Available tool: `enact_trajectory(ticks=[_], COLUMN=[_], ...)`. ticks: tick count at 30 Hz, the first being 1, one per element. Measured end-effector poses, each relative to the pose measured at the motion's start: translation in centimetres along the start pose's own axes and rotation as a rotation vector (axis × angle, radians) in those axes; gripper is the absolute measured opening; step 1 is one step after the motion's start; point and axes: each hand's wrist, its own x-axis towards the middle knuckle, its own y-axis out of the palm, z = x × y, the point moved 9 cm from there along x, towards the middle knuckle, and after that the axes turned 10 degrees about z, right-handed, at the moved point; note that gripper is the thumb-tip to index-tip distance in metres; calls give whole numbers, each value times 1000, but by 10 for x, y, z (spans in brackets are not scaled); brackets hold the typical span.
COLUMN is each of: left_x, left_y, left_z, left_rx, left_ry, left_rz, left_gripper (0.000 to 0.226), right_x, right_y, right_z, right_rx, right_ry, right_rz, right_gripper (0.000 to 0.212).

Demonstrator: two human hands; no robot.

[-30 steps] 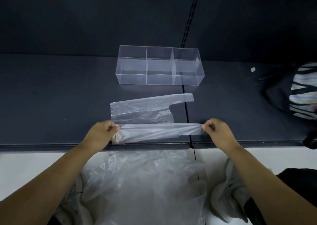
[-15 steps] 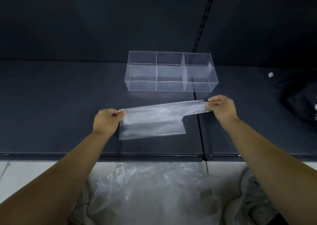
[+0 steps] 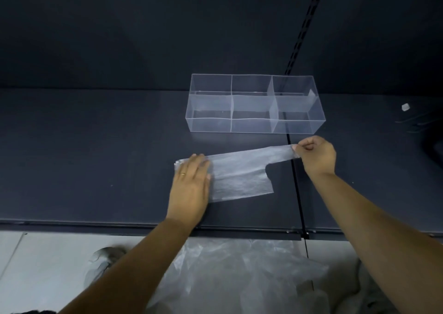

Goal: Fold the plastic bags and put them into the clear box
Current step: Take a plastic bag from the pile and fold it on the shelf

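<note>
Over most of the view, a dark flat surface (image 3: 96,158), cut from back to front by a narrow dark seam (image 3: 297,194). Below its front edge, over a pale floor (image 3: 43,265), a loose heap of clear plastic bags (image 3: 239,277), crumpled and not folded. Toward the back of the surface, a little right of the middle, the clear box (image 3: 211,125), standing upright and divided inside by thin clear walls into compartments. In front of the box, near it but apart from it, one plastic bag (image 3: 242,177) lying flat on the surface, folded along its length, with one handle strip stretched to the right across the seam. On the left end of this bag, the left hand (image 3: 189,189), palm down, fingers straight and close together, pressing the plastic to the surface. At the end of the handle strip, the right hand (image 3: 316,155), fingers curled, pinching the strip. On one finger of the left hand, a thin ring (image 3: 183,174). Far to the right, well apart from the box, a small white scrap (image 3: 405,107)
</note>
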Motion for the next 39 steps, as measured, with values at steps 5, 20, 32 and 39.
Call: enact_trajectory(ticks=[5,20,32,39], left_x=[-14,-30,-23,-19], left_y=[49,14,9,-4], left_z=[21,-20,-19,-29], left_rx=[212,37,30,16], left_ry=[-93,215,149,225], left_rz=[347,122,151,-8], left_gripper=[79,44,42,26], right_x=[-11,-137,-105,-111], right_y=[-7,105,77,62], right_z=[13,58,44,63], right_rx=[-133,-476,-646,-579], right_ry=[17,-563,-561,-560], right_rz=[-68,421,471,505], right_gripper=[16,34,8,17])
